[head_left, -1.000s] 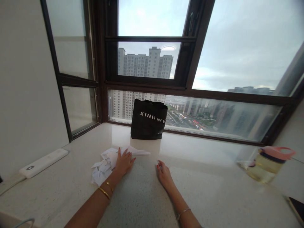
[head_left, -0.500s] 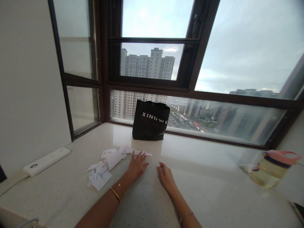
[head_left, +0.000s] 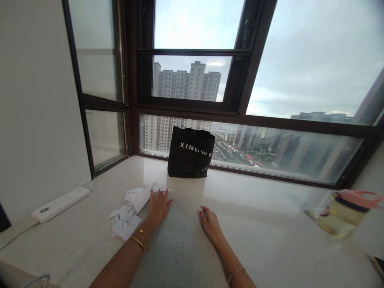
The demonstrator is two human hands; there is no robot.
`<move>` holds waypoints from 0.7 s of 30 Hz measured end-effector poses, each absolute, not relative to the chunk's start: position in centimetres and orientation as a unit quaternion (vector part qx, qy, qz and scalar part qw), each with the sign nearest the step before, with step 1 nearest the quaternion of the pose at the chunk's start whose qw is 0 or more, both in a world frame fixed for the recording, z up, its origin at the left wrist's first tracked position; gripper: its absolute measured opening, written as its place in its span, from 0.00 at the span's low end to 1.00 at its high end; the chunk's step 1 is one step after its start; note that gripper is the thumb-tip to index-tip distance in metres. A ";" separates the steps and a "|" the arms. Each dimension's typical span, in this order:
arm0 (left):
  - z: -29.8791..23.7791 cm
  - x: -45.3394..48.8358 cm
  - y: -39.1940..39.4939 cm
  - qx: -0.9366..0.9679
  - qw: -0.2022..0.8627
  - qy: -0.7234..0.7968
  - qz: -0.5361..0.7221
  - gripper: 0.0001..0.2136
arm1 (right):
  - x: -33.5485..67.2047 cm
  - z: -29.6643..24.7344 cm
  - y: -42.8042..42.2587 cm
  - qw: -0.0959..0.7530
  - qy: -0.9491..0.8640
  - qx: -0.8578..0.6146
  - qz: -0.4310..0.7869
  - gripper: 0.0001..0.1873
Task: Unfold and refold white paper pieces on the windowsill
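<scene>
My left hand [head_left: 158, 205] lies flat, fingers stretched out, on the right edge of a loose heap of white paper scraps [head_left: 127, 210] on the pale stone counter [head_left: 255, 224]. My right hand [head_left: 209, 221] rests palm down on the bare counter a little to the right, fingers together and extended, holding nothing. A black bag with white lettering [head_left: 190, 152] stands upright behind both hands, against the window.
A white power strip [head_left: 60, 204] lies at the left by the wall. A bottle with a pink lid and yellowish liquid [head_left: 345, 212] stands at the right. A dark flat object [head_left: 378, 264] shows at the right edge. Large windows back the counter.
My left hand slid left from the middle, and the paper scraps are bunched closer together at the left. My right hand has barely moved.
</scene>
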State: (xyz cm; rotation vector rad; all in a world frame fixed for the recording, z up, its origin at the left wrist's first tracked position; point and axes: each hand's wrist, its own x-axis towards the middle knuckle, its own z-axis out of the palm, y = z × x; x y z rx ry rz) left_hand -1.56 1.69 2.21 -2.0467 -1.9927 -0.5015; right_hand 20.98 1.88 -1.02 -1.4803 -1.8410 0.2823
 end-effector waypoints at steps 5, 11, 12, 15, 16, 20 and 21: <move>2.3 -0.6 0.4 -0.738 0.059 -0.655 -0.154 0.24 | 20.8 -1.0 1.6 0.359 -0.730 -0.572 0.110 0.21; 1.2 0.1 -1.3 -0.778 -0.033 -0.617 -0.109 0.25 | 20.7 -1.2 0.7 0.283 -0.775 -0.549 0.138 0.20; 1.3 0.1 -1.5 -0.777 -0.037 -0.618 -0.112 0.25 | 20.7 -1.2 0.6 0.279 -0.775 -0.549 0.139 0.20; 1.7 -0.1 -1.8 -0.778 -0.041 -0.616 -0.118 0.25 | 20.7 -0.9 0.3 0.267 -0.777 -0.553 0.138 0.22; 1.9 -0.1 -1.9 -0.778 -0.043 -0.616 -0.116 0.25 | 20.7 -0.8 0.3 0.260 -0.779 -0.553 0.137 0.22; 2.4 0.0 -2.0 -0.777 -0.052 -0.618 -0.106 0.25 | 20.6 -0.7 0.2 0.241 -0.789 -0.551 0.126 0.23; 2.4 0.0 -2.1 -0.777 -0.053 -0.619 -0.106 0.25 | 20.6 -0.7 0.2 0.239 -0.790 -0.551 0.122 0.23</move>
